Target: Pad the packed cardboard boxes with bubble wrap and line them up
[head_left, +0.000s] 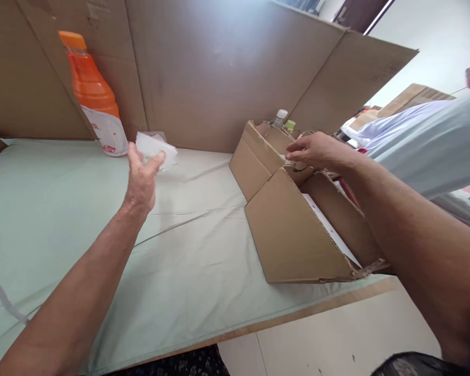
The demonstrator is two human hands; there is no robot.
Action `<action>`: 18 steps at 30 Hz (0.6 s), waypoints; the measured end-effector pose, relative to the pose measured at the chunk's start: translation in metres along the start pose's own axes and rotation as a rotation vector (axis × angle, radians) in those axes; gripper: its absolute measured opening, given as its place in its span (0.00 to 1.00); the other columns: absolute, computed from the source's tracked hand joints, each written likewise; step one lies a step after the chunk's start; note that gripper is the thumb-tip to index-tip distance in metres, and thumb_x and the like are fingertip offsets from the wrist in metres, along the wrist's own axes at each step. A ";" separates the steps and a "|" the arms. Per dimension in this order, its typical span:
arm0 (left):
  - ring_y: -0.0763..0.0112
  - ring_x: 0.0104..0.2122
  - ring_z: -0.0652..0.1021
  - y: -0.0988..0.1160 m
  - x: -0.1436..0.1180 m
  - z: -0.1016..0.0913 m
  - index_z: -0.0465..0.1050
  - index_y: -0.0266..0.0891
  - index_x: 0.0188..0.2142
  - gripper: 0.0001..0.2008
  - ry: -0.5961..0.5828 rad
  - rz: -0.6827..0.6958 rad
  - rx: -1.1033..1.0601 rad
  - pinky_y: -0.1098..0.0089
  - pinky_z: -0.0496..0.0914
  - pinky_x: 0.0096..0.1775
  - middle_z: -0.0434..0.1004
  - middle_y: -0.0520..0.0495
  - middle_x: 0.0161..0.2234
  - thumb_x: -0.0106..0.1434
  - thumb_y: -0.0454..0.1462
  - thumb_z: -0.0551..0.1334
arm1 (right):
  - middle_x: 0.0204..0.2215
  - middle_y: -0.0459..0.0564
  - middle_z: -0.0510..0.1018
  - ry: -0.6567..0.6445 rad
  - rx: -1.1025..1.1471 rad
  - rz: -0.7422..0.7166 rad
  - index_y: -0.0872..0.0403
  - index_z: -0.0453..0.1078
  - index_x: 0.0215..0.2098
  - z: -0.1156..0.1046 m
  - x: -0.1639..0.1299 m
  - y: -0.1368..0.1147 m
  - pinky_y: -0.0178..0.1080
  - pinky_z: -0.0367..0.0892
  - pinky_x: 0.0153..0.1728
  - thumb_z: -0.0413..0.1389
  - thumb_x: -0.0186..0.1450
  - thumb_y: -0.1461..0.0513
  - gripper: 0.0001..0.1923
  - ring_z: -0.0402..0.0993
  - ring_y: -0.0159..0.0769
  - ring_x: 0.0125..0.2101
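Pale green cloth [196, 250] covers table; cardboard screen [203, 68] behind, perhaps leaning.

The pale green cloth-covered surface [188, 250] lies open across the centre and lower left of the frame. A tall brown cardboard screen [203, 68] closes off the far side. An orange plastic bottle [96, 96] stands at upper left. Two open brown cardboard boxes [293, 230] block the right side.
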State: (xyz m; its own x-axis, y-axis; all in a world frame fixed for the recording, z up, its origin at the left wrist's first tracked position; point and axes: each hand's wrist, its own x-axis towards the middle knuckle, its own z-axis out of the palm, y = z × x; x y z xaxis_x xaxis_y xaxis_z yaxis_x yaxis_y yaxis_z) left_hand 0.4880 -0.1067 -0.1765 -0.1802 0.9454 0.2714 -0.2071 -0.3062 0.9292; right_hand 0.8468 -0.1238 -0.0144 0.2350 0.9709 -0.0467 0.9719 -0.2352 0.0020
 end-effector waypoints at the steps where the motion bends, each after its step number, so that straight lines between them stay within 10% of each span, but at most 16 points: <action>1: 0.52 0.67 0.64 -0.008 -0.008 -0.002 0.54 0.46 0.67 0.43 -0.017 -0.049 0.070 0.50 0.62 0.65 0.53 0.37 0.70 0.56 0.47 0.70 | 0.42 0.51 0.82 -0.080 -0.058 -0.018 0.55 0.79 0.49 0.004 0.010 -0.001 0.38 0.69 0.42 0.57 0.65 0.64 0.16 0.77 0.39 0.41; 8: 0.50 0.63 0.71 -0.051 -0.086 -0.017 0.67 0.37 0.60 0.32 -0.245 -0.237 0.448 0.49 0.64 0.64 0.69 0.34 0.62 0.56 0.40 0.66 | 0.35 0.55 0.82 -0.276 -0.143 0.058 0.58 0.78 0.48 0.028 0.056 -0.018 0.39 0.67 0.35 0.55 0.66 0.64 0.14 0.77 0.38 0.33; 14: 0.56 0.58 0.75 -0.052 -0.083 -0.019 0.75 0.38 0.52 0.21 -0.261 -0.147 0.480 0.55 0.68 0.61 0.75 0.39 0.58 0.58 0.37 0.61 | 0.46 0.73 0.80 -0.121 -0.116 0.163 0.69 0.76 0.51 0.042 0.069 -0.025 0.43 0.66 0.42 0.53 0.71 0.62 0.18 0.78 0.47 0.46; 18: 0.56 0.57 0.76 -0.056 -0.085 -0.018 0.78 0.38 0.46 0.17 -0.243 -0.086 0.500 0.54 0.69 0.61 0.77 0.39 0.56 0.57 0.35 0.60 | 0.44 0.68 0.82 -0.043 -0.008 0.184 0.66 0.79 0.45 0.040 0.054 -0.030 0.41 0.68 0.42 0.55 0.71 0.61 0.15 0.79 0.45 0.46</action>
State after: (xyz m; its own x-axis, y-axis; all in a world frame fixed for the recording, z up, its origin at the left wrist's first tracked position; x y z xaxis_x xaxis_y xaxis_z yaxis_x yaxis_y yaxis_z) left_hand 0.4975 -0.1716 -0.2560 0.0565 0.9811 0.1850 0.2801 -0.1934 0.9403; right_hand 0.8300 -0.0660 -0.0571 0.4088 0.9084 -0.0878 0.9125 -0.4085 0.0225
